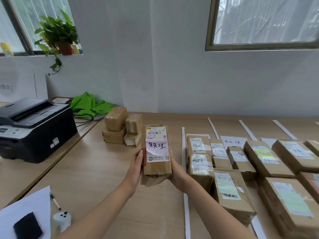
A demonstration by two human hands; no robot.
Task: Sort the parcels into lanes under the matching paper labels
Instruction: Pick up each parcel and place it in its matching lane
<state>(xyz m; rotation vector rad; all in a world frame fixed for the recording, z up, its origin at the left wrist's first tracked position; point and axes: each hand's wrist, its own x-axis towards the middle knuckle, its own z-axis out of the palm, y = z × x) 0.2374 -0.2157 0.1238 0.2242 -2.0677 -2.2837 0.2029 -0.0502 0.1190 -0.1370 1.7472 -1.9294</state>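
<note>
sheet (pixel 31 204): white, at 7 o'clock on the table (pixel 96 178), with a black pad (pixel 27 228), a pen (pixel 55 201) and a small white device (pixel 61 219) on or beside it.
left hand (pixel 137 163): clasps the parcel (pixel 157 152) on its left edge, thumb along the side, fingers hidden behind.
right hand (pixel 177 173): cups the lower right corner, fingers wrapped underneath.
parcel: at 12 o'clock, lifted clear of the table and tilted up for reading, with a pink note (pixel 156 146) over its printed label.
step: reading the note and choosing a lane.
match: the handwriting looks like that on the label (pixel 233 141) at 2 o'clock; i judge that lane the likely one, though the writing is small.
how: keep both hands on, carry low over the strips (pixel 183 144), set down flat with the note up, in a free gap.
risk: the note's top edge curls loose and could peel; nudging the sorted parcels (pixel 200 152) would blur the lanes.
stack (pixel 120 128): four taped boxes at 11 o'clock, seemingly unsorted.
surface: pale wood, smooth, so boxes should slide easily.
room: printer (pixel 34 128) at 9 o'clock, green bags (pixel 89 104) behind it, plant (pixel 58 33) on the sill at 10 o'clock, window (pixel 265 21) at 1 o'clock.
</note>
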